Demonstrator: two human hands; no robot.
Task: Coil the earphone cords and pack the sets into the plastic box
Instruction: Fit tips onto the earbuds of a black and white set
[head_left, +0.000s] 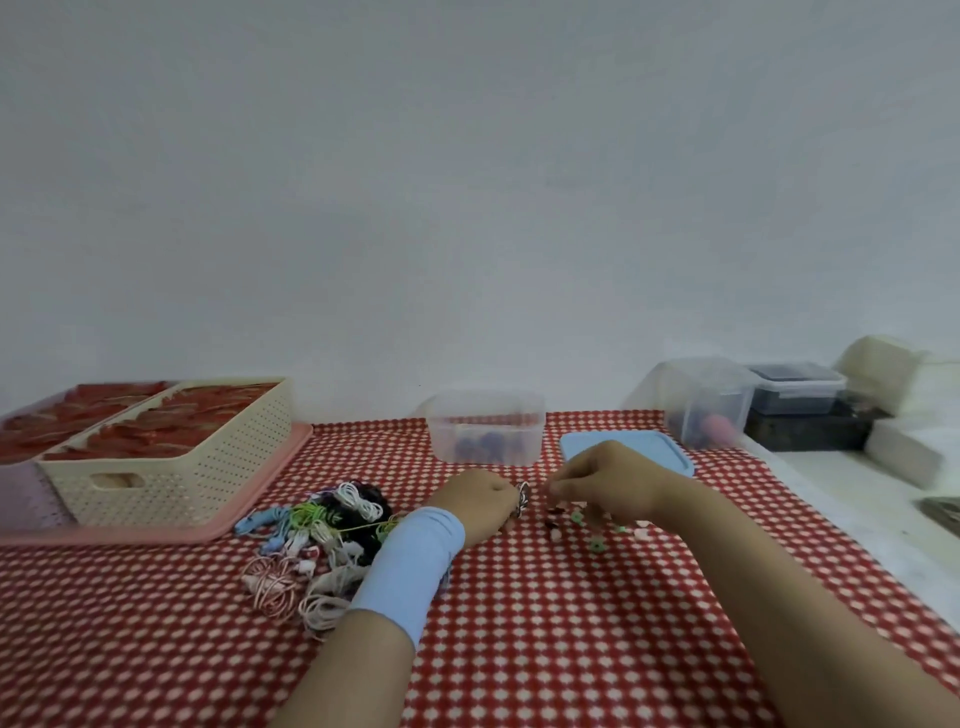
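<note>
Presently: the tabletop (545, 649) is covered in red-and-white checks. At far left a cream perforated basket (208, 467), filled with red items, stands on a pink tray (260, 499). Just beside the tray's near corner is a heap of earphones (322, 540), with white, black, green, blue and pink cords, some tangled and some wound.

The plastic box (485, 428) stands at back centre, open and clear-walled, with a few blue and dark things on its floor. Its blue lid (628, 449) lies flat just to the right, partly hidden behind the right hand. At far right are a second clear container (701, 405), a dark box (800, 395) with a clear top, and white blocks (904, 452).

Both hands are just in front of the box and lid.

Left hand (478, 501): the forearm comes in from below, wearing a light-blue wristband (410, 566), and covers the heap's right edge. The fingers are curled, the grip closed round a small coil (523, 499) of dark-and-white cord that shows at the fingertips.

Right hand (608, 483): the arm enters from lower right, fingers bent and bunched, tips just beside the coil. Too blurred to tell whether this grip has hold of any cord. Green earbuds (597, 545) lie on the tabletop beneath it.
</note>
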